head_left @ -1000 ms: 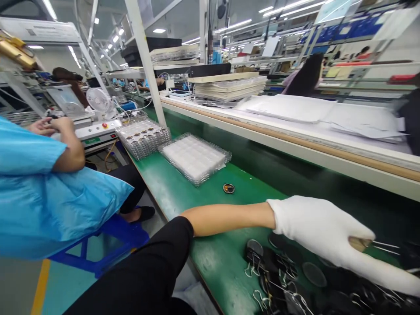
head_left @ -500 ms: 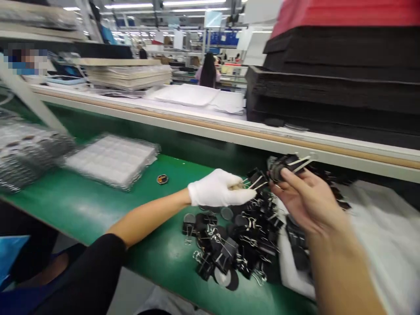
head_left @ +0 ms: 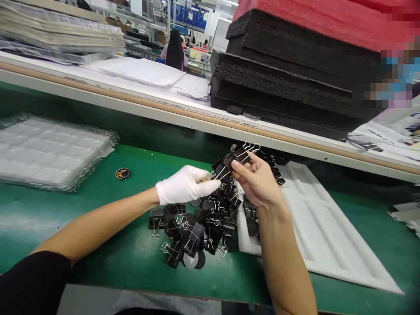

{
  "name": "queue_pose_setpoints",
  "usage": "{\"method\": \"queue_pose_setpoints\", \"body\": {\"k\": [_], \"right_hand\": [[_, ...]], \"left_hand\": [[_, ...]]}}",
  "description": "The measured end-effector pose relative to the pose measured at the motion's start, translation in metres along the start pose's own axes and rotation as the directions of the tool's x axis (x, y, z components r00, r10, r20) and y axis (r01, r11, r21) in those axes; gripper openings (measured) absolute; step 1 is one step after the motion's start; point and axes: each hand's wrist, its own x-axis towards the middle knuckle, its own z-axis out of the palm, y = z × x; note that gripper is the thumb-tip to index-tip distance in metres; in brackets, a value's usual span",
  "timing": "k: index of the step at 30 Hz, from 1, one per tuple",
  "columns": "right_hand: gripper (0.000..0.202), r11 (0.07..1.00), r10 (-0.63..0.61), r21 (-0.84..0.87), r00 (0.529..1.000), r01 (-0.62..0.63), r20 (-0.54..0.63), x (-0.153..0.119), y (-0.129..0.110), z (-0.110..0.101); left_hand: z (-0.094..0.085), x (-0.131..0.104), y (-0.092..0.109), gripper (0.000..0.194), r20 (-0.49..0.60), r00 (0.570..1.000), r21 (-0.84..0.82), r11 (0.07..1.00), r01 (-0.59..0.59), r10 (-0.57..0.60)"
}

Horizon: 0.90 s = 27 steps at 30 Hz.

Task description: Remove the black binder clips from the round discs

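My left hand, in a white glove, pinches the wire handles of a black binder clip. Bare, my right hand grips a black clipped piece with dark round discs, its wire handles pointing up and back. The two held clips meet or overlap between my hands. Below them a heap of black binder clips and round dark discs lies on the green table. A small round badge-like piece rests left of my gloved hand.
Clear plastic trays are stacked at the left. A white foam tray lies at the right, partly under my right forearm. Along the back runs a shelf with papers and black and red foam stacks. A person is far behind.
The camera view has turned right, so the scene sits further left. My right hand has brought its clip closer against the one in my left hand.
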Motion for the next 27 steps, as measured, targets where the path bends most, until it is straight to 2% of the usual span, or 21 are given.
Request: {"method": "queue_pose_setpoints", "body": {"k": [3, 7, 8, 10, 12, 13, 14, 15, 16, 18, 20, 21, 22, 25, 27], "right_hand": [[0.05, 1.0, 0.025, -0.011, 1.0, -0.025, 0.015, 0.0, 0.003, 0.002], [0.05, 0.997, 0.042, 0.06, 0.998, -0.044, 0.04, 0.001, 0.006, 0.003], [0.05, 0.996, 0.028, 0.086, 0.998, -0.033, 0.052, 0.001, 0.006, 0.003], [0.048, 0.994, -0.029, 0.112, 0.995, 0.018, 0.097, 0.001, 0.008, 0.002], [0.042, 0.992, -0.115, 0.077, 0.978, 0.103, 0.172, 0.0, 0.008, 0.002], [0.037, 0.987, -0.159, 0.039, 0.964, 0.155, 0.214, -0.001, 0.006, 0.001], [0.034, 0.98, -0.19, -0.009, 0.948, 0.198, 0.255, -0.002, 0.004, -0.002], [0.036, 0.973, -0.193, -0.063, 0.934, 0.221, 0.299, -0.004, 0.0, -0.005], [0.046, 0.969, -0.166, -0.118, 0.923, 0.218, 0.347, -0.005, -0.004, -0.009], [0.08, 0.969, -0.055, -0.192, 0.891, 0.157, 0.45, -0.008, -0.013, -0.02], [0.103, 0.976, 0.035, -0.201, 0.847, 0.086, 0.531, -0.01, -0.02, -0.028], [0.103, 0.978, 0.046, -0.196, 0.845, 0.07, 0.533, -0.01, -0.021, -0.029], [0.096, 0.977, 0.047, -0.205, 0.864, 0.066, 0.501, -0.01, -0.02, -0.029], [0.055, 0.947, 0.049, -0.317, 0.96, 0.043, 0.276, -0.008, -0.011, -0.018], [0.043, 0.946, 0.041, -0.325, 0.989, 0.009, 0.145, -0.006, -0.005, -0.007]], "left_hand": [[-0.003, 0.0, 0.001, 0.053, 0.001, 1.0, 0.024, 1.0, -0.001, 0.001], [-0.013, 0.001, 0.004, 0.052, 0.02, 1.0, 0.077, 0.997, 0.005, -0.006], [-0.015, 0.002, 0.005, 0.052, 0.054, 0.998, 0.03, 0.999, 0.025, -0.027], [-0.017, 0.003, 0.007, 0.061, 0.195, 0.977, -0.177, 0.976, 0.123, -0.088], [-0.016, 0.004, 0.01, 0.074, 0.359, 0.925, -0.403, 0.872, 0.276, -0.127], [-0.015, 0.004, 0.011, 0.075, 0.393, 0.909, -0.479, 0.813, 0.332, -0.139], [-0.015, 0.004, 0.012, 0.07, 0.378, 0.913, -0.529, 0.773, 0.35, -0.155], [-0.016, 0.003, 0.013, 0.063, 0.316, 0.934, -0.55, 0.769, 0.325, -0.168], [-0.017, 0.003, 0.013, 0.057, 0.22, 0.96, -0.533, 0.803, 0.267, -0.173], [-0.023, 0.002, 0.013, 0.05, 0.011, 0.992, -0.37, 0.921, 0.123, -0.127], [-0.029, 0.001, 0.012, 0.047, -0.115, 0.992, -0.137, 0.99, 0.031, -0.047], [-0.032, 0.001, 0.012, 0.045, -0.148, 0.989, -0.051, 0.999, 0.012, -0.02], [-0.034, 0.0, 0.012, 0.044, -0.173, 0.985, 0.0, 1.0, 0.005, -0.005], [-0.034, 0.0, 0.013, 0.045, -0.223, 0.975, 0.033, 0.999, 0.013, -0.006], [-0.032, 0.0, 0.014, 0.046, -0.252, 0.968, 0.023, 0.999, 0.023, -0.017]]}}
